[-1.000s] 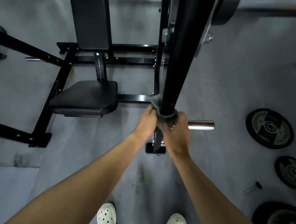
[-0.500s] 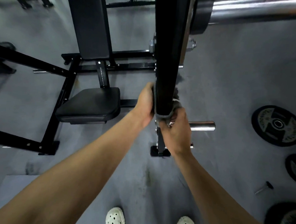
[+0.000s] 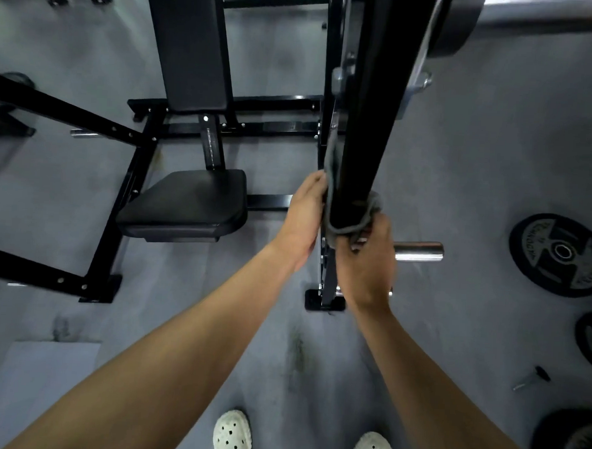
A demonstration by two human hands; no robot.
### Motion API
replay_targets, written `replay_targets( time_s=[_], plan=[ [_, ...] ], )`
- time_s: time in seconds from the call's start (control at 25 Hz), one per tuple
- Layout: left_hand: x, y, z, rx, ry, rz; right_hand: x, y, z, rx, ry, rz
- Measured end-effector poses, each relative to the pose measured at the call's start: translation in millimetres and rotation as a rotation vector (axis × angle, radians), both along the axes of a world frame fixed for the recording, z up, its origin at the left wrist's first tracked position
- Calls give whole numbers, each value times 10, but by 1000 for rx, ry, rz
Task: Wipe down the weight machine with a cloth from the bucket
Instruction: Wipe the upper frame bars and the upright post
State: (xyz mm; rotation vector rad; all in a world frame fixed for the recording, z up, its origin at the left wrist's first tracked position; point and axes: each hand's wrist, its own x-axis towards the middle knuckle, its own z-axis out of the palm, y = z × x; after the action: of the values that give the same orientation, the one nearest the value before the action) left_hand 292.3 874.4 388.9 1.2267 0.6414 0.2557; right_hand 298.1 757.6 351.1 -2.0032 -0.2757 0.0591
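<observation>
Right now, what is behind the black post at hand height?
A grey cloth wraps the post, left hand and right hand gripping its ends. The post hides its far face and any cloth there.

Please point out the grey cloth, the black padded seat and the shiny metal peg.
Grey cloth [image 3: 374,206], head view, on its bunched right part.
Black padded seat [image 3: 189,201], head view, middle of its top.
Shiny metal peg [image 3: 420,251], head view, middle of its length.
</observation>
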Motion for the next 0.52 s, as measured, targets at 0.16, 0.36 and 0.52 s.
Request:
replay_targets(
  time_s=[0.16,0.36,0.52],
  plan=[
    [-122,-83,-622,151,24,138,-23,39,-259,17,9,-34],
    [-514,-268,-1699,294,89,249,-152,-170,-1098,-232,61,6],
    [-456,-158,-2353,275,173,326,-123,-185,-1856,-253,34,37]
  ],
)
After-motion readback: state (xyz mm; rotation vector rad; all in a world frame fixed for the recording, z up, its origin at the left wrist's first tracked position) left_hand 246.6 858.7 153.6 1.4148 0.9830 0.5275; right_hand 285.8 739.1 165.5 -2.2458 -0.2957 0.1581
